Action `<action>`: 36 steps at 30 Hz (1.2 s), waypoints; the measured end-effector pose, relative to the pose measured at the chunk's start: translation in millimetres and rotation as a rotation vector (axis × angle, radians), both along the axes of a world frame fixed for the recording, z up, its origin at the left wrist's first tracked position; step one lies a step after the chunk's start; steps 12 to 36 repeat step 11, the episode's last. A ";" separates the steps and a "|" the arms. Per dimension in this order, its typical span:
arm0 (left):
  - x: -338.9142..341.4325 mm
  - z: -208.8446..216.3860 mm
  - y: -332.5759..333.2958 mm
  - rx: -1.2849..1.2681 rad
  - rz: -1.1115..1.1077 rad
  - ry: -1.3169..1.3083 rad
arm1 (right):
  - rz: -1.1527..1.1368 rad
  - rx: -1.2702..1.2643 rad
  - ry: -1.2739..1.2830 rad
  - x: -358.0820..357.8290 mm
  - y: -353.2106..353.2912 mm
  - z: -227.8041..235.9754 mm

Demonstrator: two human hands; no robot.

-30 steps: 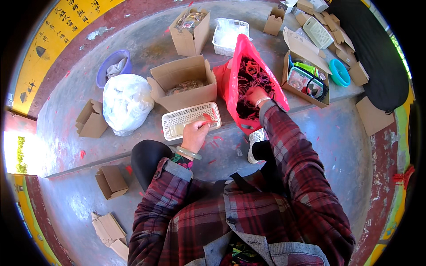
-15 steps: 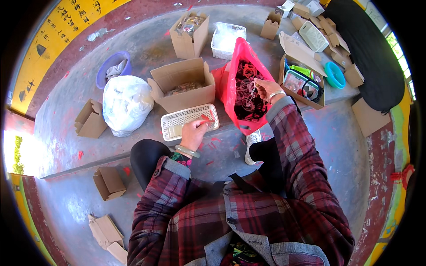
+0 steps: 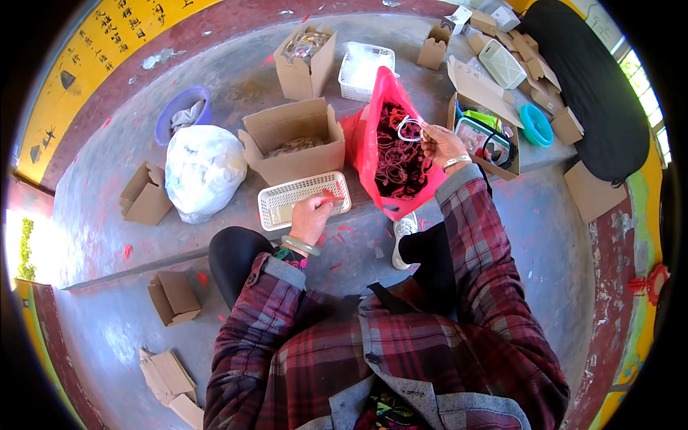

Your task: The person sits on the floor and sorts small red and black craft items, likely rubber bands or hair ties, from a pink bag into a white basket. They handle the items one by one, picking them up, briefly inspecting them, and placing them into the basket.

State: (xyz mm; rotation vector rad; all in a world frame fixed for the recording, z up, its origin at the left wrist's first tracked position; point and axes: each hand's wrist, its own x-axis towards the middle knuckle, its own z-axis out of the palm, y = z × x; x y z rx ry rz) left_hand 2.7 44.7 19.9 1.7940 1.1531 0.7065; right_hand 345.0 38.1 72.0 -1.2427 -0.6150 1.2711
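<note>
My right hand (image 3: pixel 444 147) pinches a loop of pale cord (image 3: pixel 410 130), held above the mouth of an upright pink-red plastic bag (image 3: pixel 370 168). Inside the bag lie many dark red and pinkish cord loops (image 3: pixel 403 159). My left hand (image 3: pixel 309 221) is at the near edge of a shallow cream plastic basket (image 3: pixel 270 208), its fingers closed on what looks like a small red strip (image 3: pixel 330 194). Behind the basket stands an open cardboard box (image 3: pixel 295 170) with small clear-wrapped things in it.
A full white plastic bag (image 3: pixel 206 172) and a purple basin (image 3: pixel 165 118) stand to the left. Behind are a taller carton (image 3: pixel 304 77) and a white basket (image 3: pixel 364 89). A box of mixed items (image 3: pixel 507 170) and a turquoise basin (image 3: pixel 536 126) lie right. A step edge (image 3: pixel 165 259) crosses the floor.
My right hand has lifted slightly rightward, and the pale cord now shows as a clear loop above the bag. My left hand stays at the basket.
</note>
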 end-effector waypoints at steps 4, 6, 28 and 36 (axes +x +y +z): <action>2.2 0.8 -0.9 0.007 -0.003 -0.030 | 0.071 0.043 0.096 -2.6 -0.4 4.2; 1.5 -2.8 0.0 0.053 -0.016 0.028 | 0.067 0.025 0.102 -10.4 0.2 7.8; 4.9 1.6 -1.3 0.016 -0.008 0.000 | 0.051 0.026 0.135 -23.0 2.1 13.4; 4.9 1.6 -1.3 0.016 -0.008 0.000 | 0.051 0.026 0.135 -23.0 2.1 13.4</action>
